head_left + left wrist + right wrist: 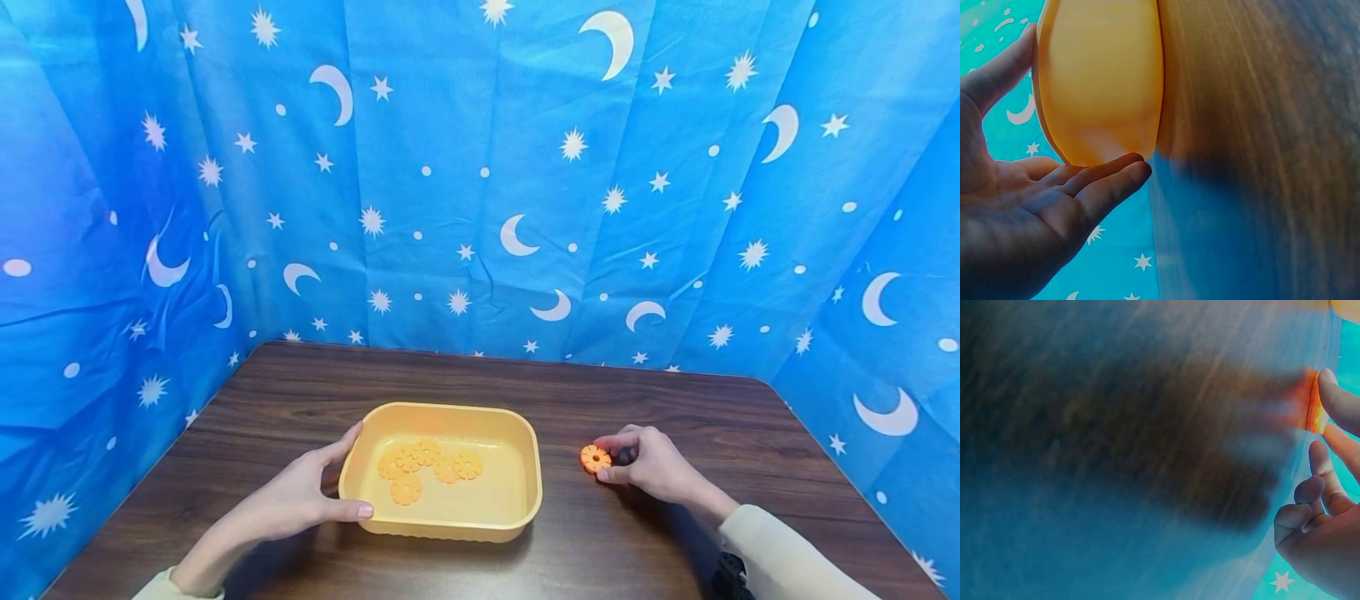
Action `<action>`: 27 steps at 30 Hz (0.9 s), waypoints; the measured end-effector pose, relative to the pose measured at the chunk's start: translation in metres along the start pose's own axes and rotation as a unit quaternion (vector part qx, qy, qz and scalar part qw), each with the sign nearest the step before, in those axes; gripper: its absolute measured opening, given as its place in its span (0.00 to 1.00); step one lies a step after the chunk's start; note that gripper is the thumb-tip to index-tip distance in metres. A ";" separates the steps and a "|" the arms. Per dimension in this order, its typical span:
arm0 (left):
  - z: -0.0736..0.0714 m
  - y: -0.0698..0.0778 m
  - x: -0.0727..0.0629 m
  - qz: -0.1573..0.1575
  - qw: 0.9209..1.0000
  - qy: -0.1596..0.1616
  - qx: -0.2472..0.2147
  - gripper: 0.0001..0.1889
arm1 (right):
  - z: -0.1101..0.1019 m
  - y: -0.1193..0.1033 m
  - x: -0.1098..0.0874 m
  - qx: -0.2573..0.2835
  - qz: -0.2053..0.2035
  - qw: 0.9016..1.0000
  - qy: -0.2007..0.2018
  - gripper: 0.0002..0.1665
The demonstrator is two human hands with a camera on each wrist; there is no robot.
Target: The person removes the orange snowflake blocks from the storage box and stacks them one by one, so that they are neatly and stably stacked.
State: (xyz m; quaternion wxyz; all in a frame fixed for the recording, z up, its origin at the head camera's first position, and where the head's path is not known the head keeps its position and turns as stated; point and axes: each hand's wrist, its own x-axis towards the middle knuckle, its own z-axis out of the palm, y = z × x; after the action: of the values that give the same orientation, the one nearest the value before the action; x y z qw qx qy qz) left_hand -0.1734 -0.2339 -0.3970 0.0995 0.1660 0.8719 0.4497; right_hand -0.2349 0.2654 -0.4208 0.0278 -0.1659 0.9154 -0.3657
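Note:
A yellow plastic tub [525, 467] stands on the table, with several orange notched discs [407, 489] lying loosely on its floor. My left hand [296, 492] holds the tub's left end, thumb at the near corner and fingers along the far side. In the left wrist view, the fingers [1113, 181] lie against the tub's outer wall [1100, 75]. To the right of the tub, my right hand [652, 462] pinches a brighter orange notched disc [586, 459] by its edge between thumb and forefinger. That disc [1314, 403] is at the tabletop in the right wrist view.
The dark wood-grain table [645, 550] has its far edge against a blue curtain [435, 250] printed with moons and stars. The curtain also hangs along both sides. A black strap-like object [731, 577] sits at the right sleeve.

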 end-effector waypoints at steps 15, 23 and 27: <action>0.000 0.001 0.000 0.006 1.000 0.000 0.001 0.61 | 0.000 0.002 -0.001 -0.005 0.008 1.000 0.000 0.28; 0.000 0.001 0.000 0.005 1.000 0.000 -0.003 0.60 | -0.002 -0.005 -0.001 -0.007 0.016 1.000 0.004 0.28; 0.000 0.000 0.000 0.003 1.000 -0.001 -0.006 0.61 | -0.001 -0.014 -0.001 -0.014 0.003 1.000 0.003 0.27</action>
State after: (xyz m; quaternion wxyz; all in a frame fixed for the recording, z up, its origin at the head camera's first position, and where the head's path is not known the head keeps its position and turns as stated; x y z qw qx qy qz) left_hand -0.1733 -0.2337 -0.3968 0.1000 0.1688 0.8685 0.4552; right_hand -0.2299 0.2574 -0.4108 0.0241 -0.1622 0.9209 -0.3537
